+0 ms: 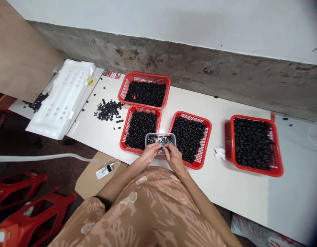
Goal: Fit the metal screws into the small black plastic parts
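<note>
My left hand (151, 152) and my right hand (172, 155) meet over the near rim of a small clear plastic tub (148, 138). Small dark and shiny parts (165, 140) lie inside it. Both hands have thumb and fingers pinched together, their tips close to each other; whatever sits between them is too small to make out. The tub stands between two red baskets: the left basket (123, 141) and the right basket (206, 144), each filled with small round black pieces.
Another red basket (122, 87) of black pieces stands at the back, one more (279, 164) far right. Loose black parts (108, 110) are heaped left, beside white foam (63, 96). Crumpled white tissue (219, 154) lies right. A power strip (104, 171) and red stools (45, 214) are lower left.
</note>
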`<state>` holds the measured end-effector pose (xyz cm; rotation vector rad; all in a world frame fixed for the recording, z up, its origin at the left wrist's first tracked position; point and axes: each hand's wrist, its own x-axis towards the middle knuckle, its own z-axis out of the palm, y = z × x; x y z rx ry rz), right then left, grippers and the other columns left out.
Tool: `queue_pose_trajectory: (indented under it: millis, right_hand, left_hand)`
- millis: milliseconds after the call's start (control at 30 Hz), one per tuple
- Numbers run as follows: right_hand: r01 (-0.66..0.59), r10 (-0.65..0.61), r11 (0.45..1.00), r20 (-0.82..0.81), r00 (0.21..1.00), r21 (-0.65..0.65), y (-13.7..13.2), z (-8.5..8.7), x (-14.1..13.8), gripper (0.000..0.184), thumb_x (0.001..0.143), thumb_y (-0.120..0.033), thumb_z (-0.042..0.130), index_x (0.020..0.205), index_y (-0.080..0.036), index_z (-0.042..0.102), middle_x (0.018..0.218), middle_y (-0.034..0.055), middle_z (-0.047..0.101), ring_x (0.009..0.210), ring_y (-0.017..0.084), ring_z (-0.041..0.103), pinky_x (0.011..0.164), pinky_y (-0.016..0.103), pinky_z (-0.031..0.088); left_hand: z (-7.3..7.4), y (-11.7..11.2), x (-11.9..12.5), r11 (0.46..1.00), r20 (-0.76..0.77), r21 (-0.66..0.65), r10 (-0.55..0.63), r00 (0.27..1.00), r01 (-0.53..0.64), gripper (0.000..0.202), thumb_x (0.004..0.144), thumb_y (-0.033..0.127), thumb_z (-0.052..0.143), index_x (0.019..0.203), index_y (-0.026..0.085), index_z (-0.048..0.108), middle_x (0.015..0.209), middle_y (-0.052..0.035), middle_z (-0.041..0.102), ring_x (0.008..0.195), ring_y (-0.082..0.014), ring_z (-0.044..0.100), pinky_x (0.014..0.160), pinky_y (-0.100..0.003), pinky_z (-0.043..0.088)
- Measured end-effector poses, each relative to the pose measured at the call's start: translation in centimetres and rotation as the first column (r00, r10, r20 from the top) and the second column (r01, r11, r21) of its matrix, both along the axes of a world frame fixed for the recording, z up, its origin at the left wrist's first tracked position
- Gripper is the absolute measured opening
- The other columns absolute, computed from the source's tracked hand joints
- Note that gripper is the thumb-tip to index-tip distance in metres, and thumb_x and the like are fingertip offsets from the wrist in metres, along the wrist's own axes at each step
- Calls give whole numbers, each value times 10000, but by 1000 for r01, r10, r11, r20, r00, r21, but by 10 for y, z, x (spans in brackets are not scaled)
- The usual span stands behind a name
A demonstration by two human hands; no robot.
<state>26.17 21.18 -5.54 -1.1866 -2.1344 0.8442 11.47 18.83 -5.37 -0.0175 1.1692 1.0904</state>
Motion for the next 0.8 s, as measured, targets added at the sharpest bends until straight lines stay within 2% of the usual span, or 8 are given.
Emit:
queue_pose_trajectory:
  millis: [167,233,300,433,500,567,700,800]
  right_hand:
    - [-214,208,975,90,974,66,5,1,1,237,948,-250,392,974,-177,615,828,82,632,805,200,567,842,351,386]
    - [-118,117,993,41,992,19,4,2,1,230,943,-272,404,973,-177,612,859,83,639,807,195,572,840,347,395]
    - [25,-33,991,-54,998,-134,3,4,0,223,930,-329,431,958,-184,598,862,66,638,764,178,574,769,313,429]
    - [41,-196,839,-230,953,-543,2,4,-1,293,872,-468,501,947,-195,574,790,26,625,614,146,542,603,266,448]
    - [-8,-233,757,-283,930,-653,3,3,-2,348,875,-528,472,906,-196,571,739,18,613,554,138,513,554,264,433]
    - [-34,-233,718,-285,930,-695,4,1,-2,400,884,-569,438,788,-198,554,647,5,575,509,130,473,515,257,398]
    - [-74,-201,703,-297,933,-708,5,-2,-3,403,883,-562,465,703,-203,499,574,-22,507,485,114,416,491,240,350]
    - [-62,-177,774,-310,934,-630,4,-3,-2,329,897,-512,478,790,-204,526,645,-14,552,518,120,448,515,242,373]
  left_hand:
    - [-8,0,-2,997,60,16,-70,996,69,185,662,199,759,795,108,669,838,-65,663,694,-93,562,689,-221,472]
    - [-9,0,-3,995,63,-4,-100,993,101,178,667,207,756,794,112,673,819,-63,663,676,-90,553,680,-223,465]
    - [-8,0,-4,993,54,-2,-114,992,114,209,638,226,777,775,109,672,790,-54,655,658,-85,546,663,-220,455]
    - [1,-1,-2,990,-82,56,-123,989,128,321,563,305,819,759,93,676,757,-41,643,632,-81,540,649,-222,436]
    - [5,-1,-1,983,-213,99,-131,968,155,347,575,351,808,760,88,678,703,-29,630,593,-74,522,627,-220,419]
    - [7,-1,1,974,-308,133,-135,942,183,357,593,378,791,767,88,678,664,-20,620,570,-75,514,607,-217,406]
    - [8,-1,3,968,-360,161,-127,924,195,356,592,379,788,774,98,667,654,-11,618,583,-86,534,601,-215,406]
    - [7,0,3,976,-319,145,-107,942,160,351,588,373,795,762,98,663,676,-7,614,576,-72,521,597,-208,402]
